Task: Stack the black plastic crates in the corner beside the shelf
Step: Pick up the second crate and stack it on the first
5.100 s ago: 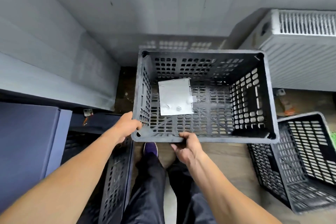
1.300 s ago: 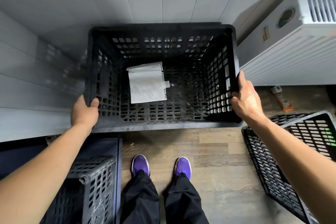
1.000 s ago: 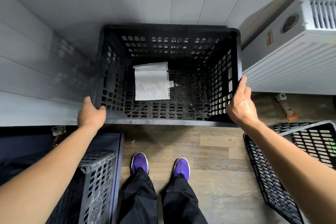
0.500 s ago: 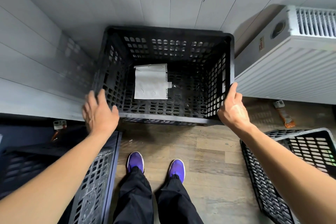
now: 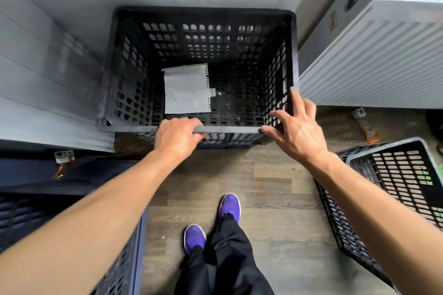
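Note:
A black perforated plastic crate (image 5: 119, 74) stands in the corner against the grey panelled walls, with a white sheet of paper (image 5: 185, 90) lying on its bottom. My left hand (image 5: 176, 135) is curled over the crate's near rim at its middle. My right hand (image 5: 296, 128) has its fingers spread at the crate's near right corner, fingertips touching the rim and the right wall. A second black crate (image 5: 393, 189) lies tilted on the floor at the right. A third black crate (image 5: 122, 268) is at the lower left, partly hidden by my left arm.
A white radiator (image 5: 374, 55) stands to the right of the corner crate. A dark blue shelf or cabinet (image 5: 28, 170) is at the left. My legs and purple shoes (image 5: 229, 206) stand on the wooden floor. A small orange object (image 5: 366, 129) lies below the radiator.
My left hand moved from the crate's left corner to the middle of its near rim and closed on it. My right hand opened wider at the right corner.

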